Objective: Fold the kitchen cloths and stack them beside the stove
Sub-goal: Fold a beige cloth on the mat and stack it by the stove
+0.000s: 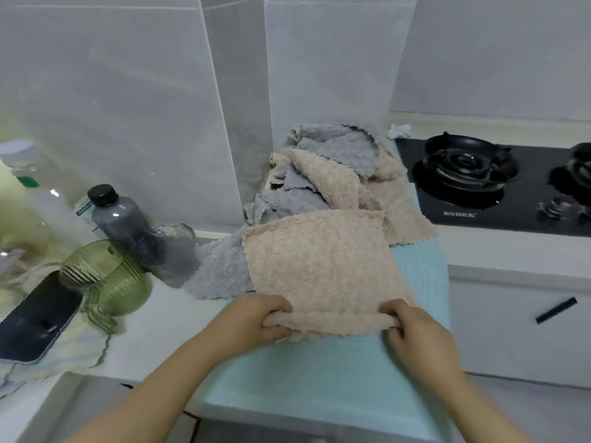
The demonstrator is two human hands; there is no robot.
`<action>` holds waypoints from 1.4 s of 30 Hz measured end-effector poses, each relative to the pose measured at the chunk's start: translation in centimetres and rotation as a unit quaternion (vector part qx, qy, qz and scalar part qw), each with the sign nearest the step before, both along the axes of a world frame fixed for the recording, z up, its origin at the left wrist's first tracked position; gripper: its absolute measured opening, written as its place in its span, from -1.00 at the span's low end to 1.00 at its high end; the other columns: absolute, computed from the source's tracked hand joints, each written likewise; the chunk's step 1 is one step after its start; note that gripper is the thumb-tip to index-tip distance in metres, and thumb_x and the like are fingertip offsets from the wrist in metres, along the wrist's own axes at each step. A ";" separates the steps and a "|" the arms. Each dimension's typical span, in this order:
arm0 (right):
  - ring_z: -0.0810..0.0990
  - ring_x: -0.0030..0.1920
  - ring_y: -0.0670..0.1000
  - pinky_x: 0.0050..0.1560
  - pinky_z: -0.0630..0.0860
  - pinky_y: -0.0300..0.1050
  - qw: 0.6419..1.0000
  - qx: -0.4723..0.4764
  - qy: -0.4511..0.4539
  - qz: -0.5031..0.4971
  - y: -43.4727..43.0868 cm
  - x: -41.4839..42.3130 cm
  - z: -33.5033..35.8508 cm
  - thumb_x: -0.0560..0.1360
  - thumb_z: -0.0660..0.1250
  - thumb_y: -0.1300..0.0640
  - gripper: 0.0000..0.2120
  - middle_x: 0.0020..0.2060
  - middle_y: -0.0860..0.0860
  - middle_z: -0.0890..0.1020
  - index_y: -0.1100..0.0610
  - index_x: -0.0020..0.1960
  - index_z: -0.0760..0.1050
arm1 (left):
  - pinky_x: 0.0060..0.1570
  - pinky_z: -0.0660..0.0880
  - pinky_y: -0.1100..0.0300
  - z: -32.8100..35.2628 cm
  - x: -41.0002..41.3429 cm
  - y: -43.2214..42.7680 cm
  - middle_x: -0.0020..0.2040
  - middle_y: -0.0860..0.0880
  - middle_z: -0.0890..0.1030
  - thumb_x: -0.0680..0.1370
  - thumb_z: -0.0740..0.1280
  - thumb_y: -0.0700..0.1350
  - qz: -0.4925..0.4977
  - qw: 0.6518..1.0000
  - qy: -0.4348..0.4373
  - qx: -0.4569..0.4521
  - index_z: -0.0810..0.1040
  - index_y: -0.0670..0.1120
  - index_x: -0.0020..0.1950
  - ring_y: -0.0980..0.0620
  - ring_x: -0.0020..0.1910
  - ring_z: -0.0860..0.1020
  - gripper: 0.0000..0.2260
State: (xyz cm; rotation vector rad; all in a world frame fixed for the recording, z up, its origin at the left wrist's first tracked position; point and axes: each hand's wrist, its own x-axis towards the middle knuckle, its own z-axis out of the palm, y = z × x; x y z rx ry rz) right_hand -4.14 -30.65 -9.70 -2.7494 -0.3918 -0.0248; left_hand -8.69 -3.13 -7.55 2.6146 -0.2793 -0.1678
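A beige fluffy cloth (319,260) lies spread on a light blue towel (313,372) that covers the counter in front of me. My left hand (256,318) pinches its near left corner and my right hand (415,330) pinches its near right corner, with the near edge rolled up between them. Behind it lies a loose heap of grey and beige cloths (332,167). A grey cloth (217,270) sticks out from under the beige one on the left. The black gas stove (479,180) is at the right.
On the left of the counter stand a dark bottle (118,215), a green glass jug (105,279), a clear glass (172,247) and a black phone (35,321) on a pale cloth. A crumpled white tissue (398,131) lies behind the stove. White tiled wall is behind.
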 end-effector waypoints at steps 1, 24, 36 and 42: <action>0.54 0.05 -0.03 -0.11 0.42 -0.18 1.000 -0.003 0.008 -0.011 0.0 -1.0 0.0 0.51 0.16 0.16 -0.69 0.06 -0.07 0.59 -0.07 0.23 0.41 | -0.24 0.29 0.51 0.3 -0.1 0.3 -0.13 0.23 0.56 0.48 0.38 0.00 -0.005 1.000 0.011 -0.006 0.56 0.06 0.04 0.25 -0.17 0.47 -0.84; 0.55 -0.27 -0.10 -0.33 0.40 -0.39 0.932 0.302 0.169 -0.112 -2.4 -5.1 2.4 0.41 0.41 0.25 -0.88 -0.29 -0.09 0.64 0.05 -0.20 0.57 | -0.35 0.34 0.26 0.6 -4.4 2.4 -0.28 -0.06 0.54 0.54 0.25 -0.31 0.264 0.894 0.132 -0.338 0.57 -0.19 -0.10 0.10 -0.33 0.47 -0.88; 0.27 -0.41 0.01 -0.39 0.18 -0.12 0.911 0.346 0.102 -0.199 1.4 0.3 2.0 0.48 0.29 0.24 -0.70 -0.47 0.02 0.34 0.15 -0.37 0.26 | -0.20 0.38 0.13 -1.3 -0.8 2.1 -0.21 -0.03 0.58 0.57 0.24 -0.02 0.406 0.885 0.047 -0.222 0.54 -0.12 -0.13 -0.07 -0.14 0.52 -0.80; 0.45 -0.33 0.06 -0.29 0.38 -0.07 0.903 0.346 0.103 -0.231 2.2 0.7 0.8 0.50 0.25 0.21 -0.85 -0.35 0.05 0.54 0.15 -0.25 0.46 | -0.24 0.28 0.12 -2.5 0.1 1.0 -0.13 -0.21 0.53 0.53 0.29 -0.06 0.435 0.888 -0.002 -0.151 0.34 -0.07 -0.32 -0.17 -0.13 0.50 -0.74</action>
